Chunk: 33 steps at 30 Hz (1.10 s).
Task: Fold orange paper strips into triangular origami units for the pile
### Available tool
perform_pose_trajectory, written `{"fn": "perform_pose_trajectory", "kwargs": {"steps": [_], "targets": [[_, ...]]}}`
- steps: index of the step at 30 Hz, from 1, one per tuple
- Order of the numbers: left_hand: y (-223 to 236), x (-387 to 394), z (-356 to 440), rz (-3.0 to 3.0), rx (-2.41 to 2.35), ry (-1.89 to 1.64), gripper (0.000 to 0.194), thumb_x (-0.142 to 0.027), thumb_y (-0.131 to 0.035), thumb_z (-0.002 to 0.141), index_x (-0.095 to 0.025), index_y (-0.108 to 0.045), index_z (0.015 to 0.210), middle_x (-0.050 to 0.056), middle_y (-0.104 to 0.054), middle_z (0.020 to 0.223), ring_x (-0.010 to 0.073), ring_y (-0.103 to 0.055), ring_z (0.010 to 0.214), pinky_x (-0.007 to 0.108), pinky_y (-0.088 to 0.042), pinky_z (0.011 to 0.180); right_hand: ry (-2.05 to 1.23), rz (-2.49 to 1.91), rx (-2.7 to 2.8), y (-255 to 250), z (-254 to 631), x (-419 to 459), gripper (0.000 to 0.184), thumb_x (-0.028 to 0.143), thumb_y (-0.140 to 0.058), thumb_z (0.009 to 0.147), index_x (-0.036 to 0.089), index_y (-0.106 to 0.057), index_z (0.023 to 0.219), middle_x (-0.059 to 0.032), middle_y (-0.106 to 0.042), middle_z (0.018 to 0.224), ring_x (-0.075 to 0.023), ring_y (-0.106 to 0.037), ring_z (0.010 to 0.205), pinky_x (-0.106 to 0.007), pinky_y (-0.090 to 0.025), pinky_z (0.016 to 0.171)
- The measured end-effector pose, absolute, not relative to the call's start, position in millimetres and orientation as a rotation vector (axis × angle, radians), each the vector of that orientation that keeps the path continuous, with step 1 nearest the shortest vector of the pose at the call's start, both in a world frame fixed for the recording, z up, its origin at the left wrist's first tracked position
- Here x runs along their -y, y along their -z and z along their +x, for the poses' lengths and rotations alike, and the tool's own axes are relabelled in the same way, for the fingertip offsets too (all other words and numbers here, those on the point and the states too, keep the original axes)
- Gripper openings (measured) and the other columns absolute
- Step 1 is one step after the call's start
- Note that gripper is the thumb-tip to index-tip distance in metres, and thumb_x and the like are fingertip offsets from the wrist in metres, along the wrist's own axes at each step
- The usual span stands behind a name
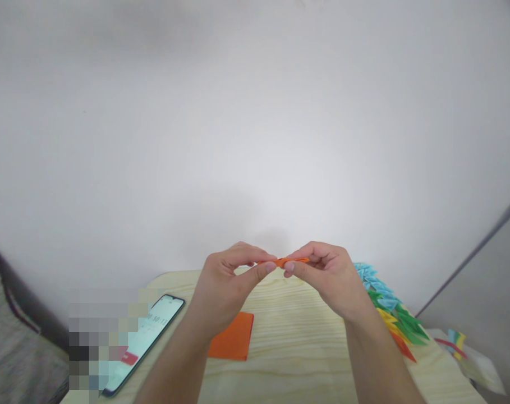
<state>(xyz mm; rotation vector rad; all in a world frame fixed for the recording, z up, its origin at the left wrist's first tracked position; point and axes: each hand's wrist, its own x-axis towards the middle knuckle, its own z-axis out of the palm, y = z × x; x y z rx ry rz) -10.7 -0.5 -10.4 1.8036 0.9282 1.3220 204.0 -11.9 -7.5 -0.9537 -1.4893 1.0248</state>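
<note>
Between my two hands, above the far part of the table, is a small piece of folded orange paper (283, 262). My left hand (233, 275) pinches its left end between thumb and fingers. At the other end, the thumb and fingers of my right hand (324, 272) close on it. The paper looks thin and narrow from this angle, and parts of it are hidden by the fingertips. Below my left wrist lies a stack of square orange paper (233, 339), partly covered by the arm.
Left on the wooden table (297, 348) lies a phone (145, 342) with a lit screen. Along the right edge sit folded paper pieces (381, 294) in blue, green, yellow and orange. Beyond that edge is a white bag (482, 365). A wall (255, 140) rises behind the table.
</note>
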Motion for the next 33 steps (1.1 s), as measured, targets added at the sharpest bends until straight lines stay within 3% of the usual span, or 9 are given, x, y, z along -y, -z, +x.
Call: {"fn": "perform_pose_trajectory", "kwargs": {"steps": [7, 12, 18, 25, 33], "targets": [[8, 1, -12, 1.803, -0.953, -1.303, 0.009, -0.037, -0.081, 0.087, -0.03, -0.086, 0.092, 0.003, -0.079, 0.097, 0.021, -0.072, 0.093, 0.035, -0.053, 0.086, -1.052, -0.977, 1.549, 3, 211, 13, 0.016, 0.033, -0.083, 0.086, 0.02, -0.082, 0.095, -0.0058, -0.082, 0.085, -0.0199, -0.072, 0.079, -0.032, -0.052, 0.073], [7, 0, -13, 1.816, -0.96, -1.272, 0.01, -0.037, -0.082, 0.087, -0.029, -0.085, 0.09, 0.003, -0.079, 0.096, 0.021, -0.072, 0.093, 0.035, -0.053, 0.087, -0.99, -1.051, 1.611, 5, 218, 11, 0.024, 0.043, -0.083, 0.086, 0.019, -0.082, 0.085, -0.0074, -0.081, 0.082, -0.0206, -0.07, 0.077, -0.033, -0.052, 0.072], [8, 2, -11, 1.788, -0.956, -1.263, 0.012, -0.037, -0.079, 0.089, -0.026, -0.083, 0.089, 0.003, -0.08, 0.095, 0.0214, -0.071, 0.092, 0.036, -0.052, 0.087, -0.981, -1.049, 1.62, 3, 215, 13, 0.02, 0.039, -0.08, 0.087, 0.019, -0.079, 0.082, -0.0048, -0.079, 0.078, -0.0183, -0.068, 0.072, -0.03, -0.049, 0.069], [10, 0, -6, 1.782, -0.927, -1.257, 0.016, -0.037, -0.077, 0.091, -0.022, -0.081, 0.087, 0.004, -0.08, 0.09, 0.0221, -0.071, 0.089, 0.037, -0.051, 0.086, -0.941, -1.128, 1.755, 2, 211, 16, 0.021, 0.037, -0.072, 0.093, 0.021, -0.08, 0.082, -0.001, -0.075, 0.075, -0.0141, -0.056, 0.064, -0.027, -0.037, 0.057], [7, 0, -9, 1.924, -1.006, -1.124, 0.019, -0.04, -0.071, 0.094, -0.024, -0.08, 0.095, 0.004, -0.078, 0.096, 0.0219, -0.066, 0.092, 0.036, -0.049, 0.086, -0.89, -1.125, 1.778, 1, 211, 15, 0.019, 0.034, -0.072, 0.092, 0.021, -0.079, 0.08, -0.0016, -0.077, 0.077, -0.0171, -0.064, 0.072, -0.028, -0.044, 0.065]]}}
